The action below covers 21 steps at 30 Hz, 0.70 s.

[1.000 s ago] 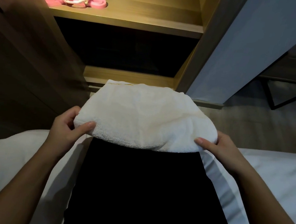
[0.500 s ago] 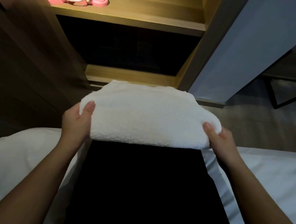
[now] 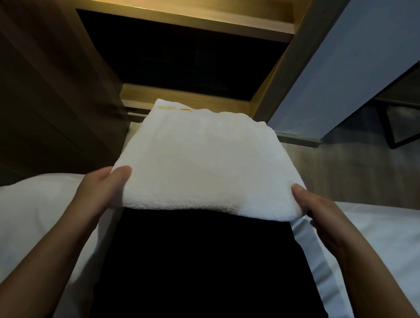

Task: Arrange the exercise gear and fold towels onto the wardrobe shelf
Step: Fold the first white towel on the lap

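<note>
While outstretched, grips (image 3: pixel 100 189) (image 3: pixel 326 217) on towel (image 3: pixel 203 163).

Folded towel (image 3: pixel 203 163): now spread flatter, yellow-marked far edge showing; left hand (image 3: pixel 98 190) and right hand (image 3: pixel 322 217) shifted to its near corners.

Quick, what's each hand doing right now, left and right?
Left hand: holding the folded white towel by its left edge.
Right hand: holding the towel's right edge.
</note>
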### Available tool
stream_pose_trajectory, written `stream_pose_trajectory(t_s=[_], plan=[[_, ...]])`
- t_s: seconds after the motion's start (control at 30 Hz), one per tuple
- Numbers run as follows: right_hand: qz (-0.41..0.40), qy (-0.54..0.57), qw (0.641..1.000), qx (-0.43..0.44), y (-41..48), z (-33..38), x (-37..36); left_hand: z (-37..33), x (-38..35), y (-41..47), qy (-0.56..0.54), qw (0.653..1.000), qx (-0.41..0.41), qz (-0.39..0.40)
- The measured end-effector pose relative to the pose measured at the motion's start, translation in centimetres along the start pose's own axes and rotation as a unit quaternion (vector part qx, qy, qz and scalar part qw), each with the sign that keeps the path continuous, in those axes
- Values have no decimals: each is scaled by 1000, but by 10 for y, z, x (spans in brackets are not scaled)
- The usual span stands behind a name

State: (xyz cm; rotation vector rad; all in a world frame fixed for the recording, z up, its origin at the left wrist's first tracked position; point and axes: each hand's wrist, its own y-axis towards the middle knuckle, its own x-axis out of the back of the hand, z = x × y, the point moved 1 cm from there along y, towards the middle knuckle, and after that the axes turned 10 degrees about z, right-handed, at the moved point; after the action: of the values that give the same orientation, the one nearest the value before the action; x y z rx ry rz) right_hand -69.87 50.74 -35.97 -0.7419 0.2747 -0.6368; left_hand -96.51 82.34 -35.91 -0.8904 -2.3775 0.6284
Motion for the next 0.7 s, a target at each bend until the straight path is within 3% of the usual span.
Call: stream_pose_trajectory(t_s=[0.13, 0.23, 0.37, 0.43, 0.6, 0.7], plan=[[-48, -24, 999, 0, 8, 3, -7, -1, -9, 1, 35, 999, 20, -19], [-26, -2, 999, -44, 8, 2, -9, 0, 0, 0, -65, 990, 87, 85], [27, 6, 996, -80, 15, 17, -2, -18, 17, 7, -65, 964, 131, 220], [60, 57, 992, -98, 19, 23, -6, -26, 14, 9, -61, 958, 132, 248], [58, 96, 993, -39, 28, 23, -1, -29, 13, 20, -90, 986, 69, 120], [48, 112, 992, -37, 30, 17, 0, -23, 8, 21, -72, 989, 61, 113]])
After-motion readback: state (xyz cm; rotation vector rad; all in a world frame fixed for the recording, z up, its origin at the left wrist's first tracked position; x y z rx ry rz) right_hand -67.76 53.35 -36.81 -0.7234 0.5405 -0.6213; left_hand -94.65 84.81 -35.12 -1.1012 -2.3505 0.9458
